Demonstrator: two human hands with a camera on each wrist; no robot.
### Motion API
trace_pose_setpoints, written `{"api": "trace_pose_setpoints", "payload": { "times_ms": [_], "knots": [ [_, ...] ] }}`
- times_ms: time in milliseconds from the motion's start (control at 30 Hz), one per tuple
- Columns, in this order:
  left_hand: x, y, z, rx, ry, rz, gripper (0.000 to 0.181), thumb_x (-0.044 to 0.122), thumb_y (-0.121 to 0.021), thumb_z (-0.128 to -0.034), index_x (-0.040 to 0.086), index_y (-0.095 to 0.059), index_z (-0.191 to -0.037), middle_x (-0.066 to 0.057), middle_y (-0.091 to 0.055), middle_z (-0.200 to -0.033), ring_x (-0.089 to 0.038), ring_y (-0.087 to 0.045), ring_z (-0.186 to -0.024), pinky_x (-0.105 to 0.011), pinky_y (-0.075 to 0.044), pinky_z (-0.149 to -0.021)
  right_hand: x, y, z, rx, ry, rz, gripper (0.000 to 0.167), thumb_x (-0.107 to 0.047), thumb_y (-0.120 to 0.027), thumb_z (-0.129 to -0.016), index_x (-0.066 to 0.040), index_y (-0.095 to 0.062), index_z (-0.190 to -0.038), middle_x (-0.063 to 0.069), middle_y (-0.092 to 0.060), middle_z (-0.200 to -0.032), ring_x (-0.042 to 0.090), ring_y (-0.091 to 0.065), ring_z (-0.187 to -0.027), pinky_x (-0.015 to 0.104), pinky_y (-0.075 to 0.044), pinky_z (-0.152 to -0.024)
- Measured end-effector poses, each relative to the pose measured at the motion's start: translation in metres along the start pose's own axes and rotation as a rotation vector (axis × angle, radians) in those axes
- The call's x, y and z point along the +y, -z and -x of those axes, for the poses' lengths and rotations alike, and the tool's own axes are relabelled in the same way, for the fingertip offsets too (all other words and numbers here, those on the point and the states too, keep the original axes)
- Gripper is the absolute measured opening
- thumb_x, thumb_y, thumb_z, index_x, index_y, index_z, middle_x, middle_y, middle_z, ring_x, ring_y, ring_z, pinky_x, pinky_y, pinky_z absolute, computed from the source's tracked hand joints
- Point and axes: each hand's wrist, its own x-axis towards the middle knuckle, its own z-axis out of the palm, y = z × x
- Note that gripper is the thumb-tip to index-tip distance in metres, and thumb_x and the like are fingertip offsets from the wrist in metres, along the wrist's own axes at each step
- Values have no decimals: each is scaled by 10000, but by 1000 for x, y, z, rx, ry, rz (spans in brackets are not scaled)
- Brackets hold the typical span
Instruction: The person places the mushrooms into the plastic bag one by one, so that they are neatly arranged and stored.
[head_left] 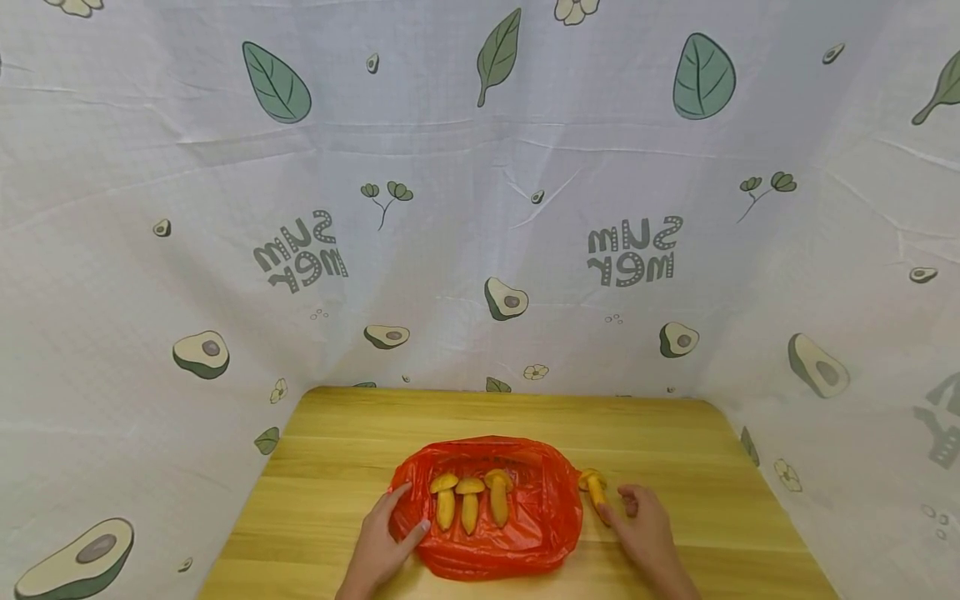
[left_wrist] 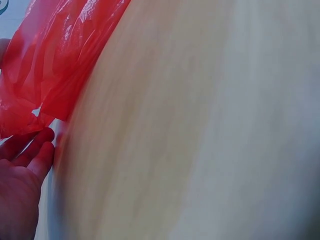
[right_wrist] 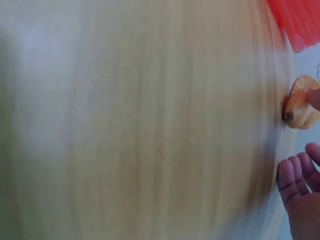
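Observation:
A red plastic bag [head_left: 525, 546] lies spread in a shallow bowl-like shape on the wooden table. Inside it, three yellow-brown mushrooms [head_left: 469, 504] lie side by side, caps away from me. My left hand [head_left: 381, 540] rests against the bag's left edge, thumb and index finger spread apart; in the left wrist view its other fingers [left_wrist: 34, 155] are beside the plastic. Outside the bag, to its right, lies another mushroom [head_left: 595, 490]. The thumb of my right hand [head_left: 645, 529] touches its stem, while the other fingers [right_wrist: 295, 175] stand apart from it, loosely bent.
The wooden table [head_left: 337, 450] extends around the bag on all sides. Behind it and at both sides hangs a white cloth [head_left: 450, 250] printed with avocados, leaves and lettering, meeting the table's far edge.

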Motion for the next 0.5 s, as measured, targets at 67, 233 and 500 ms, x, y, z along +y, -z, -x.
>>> {"api": "trace_pose_setpoints", "payload": {
  "times_ms": [67, 233, 500],
  "knots": [
    [0, 0, 0, 0, -3, 0, 723, 517, -773, -877, 143, -559, -1457, -158, -605, -1417, -400, -583, -1314, -586, -503, -1064, 1, -1, 0, -6, -2, -3, 586, -388, -811, -886, 44, -626, -1235, 200, -648, -1132, 282, -614, -1000, 358, -524, -810],
    [1, 1, 1, -1, 1, -2, 724, 516, -775, -875, 141, -561, -1456, -173, -600, -1421, -415, -576, -1317, -598, -499, -1065, 0, -5, 0, -20, 21, -12, 524, -357, -826, -874, 34, -661, -1181, 174, -686, -1131, 273, -642, -1004, 347, -541, -832],
    [0, 1, 0, -12, -1, -9, 733, 515, -786, -866, 148, -556, -1457, -168, -599, -1417, -405, -586, -1306, -583, -514, -1052, -4, -10, -3, -55, 56, -13, 541, -349, -807, -892, 77, -669, -1196, 163, -704, -1101, 253, -670, -972, 332, -562, -818]
  ]
}}
